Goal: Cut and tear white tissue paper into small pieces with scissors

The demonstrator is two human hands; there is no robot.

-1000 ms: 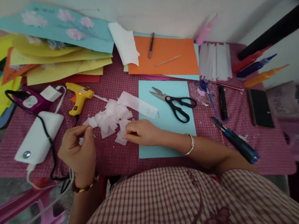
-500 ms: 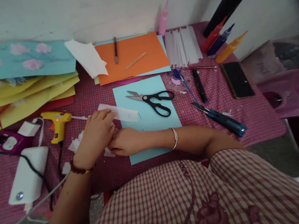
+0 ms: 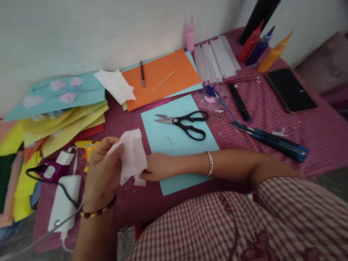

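My left hand (image 3: 101, 175) is raised over the table's near edge, fingers closed on a strip of pale pink tissue paper (image 3: 132, 156) that hangs in front of it. My right hand (image 3: 156, 168) lies on the red checked cloth (image 3: 258, 145) just right of the strip, at the left edge of a light blue sheet (image 3: 179, 147). Its fingers are hidden behind the tissue, where small tissue pieces (image 3: 139, 181) peek out. Black-handled scissors (image 3: 184, 123) lie on the blue sheet, beyond my right forearm.
A yellow glue gun (image 3: 87, 148), a white power adapter (image 3: 63, 203) and a purple plug (image 3: 49, 172) sit left. Coloured paper (image 3: 65, 122) is stacked at back left, an orange sheet (image 3: 161, 79) and white strips (image 3: 214, 60) behind. Cutter (image 3: 270, 140), marker (image 3: 239, 102), black phone (image 3: 291, 90) and bottles (image 3: 262, 49) lie right.
My left hand went from pinching a small piece at the left to the long tissue strip, and now lifts it off the table. My right hand stayed put. The view shifted.
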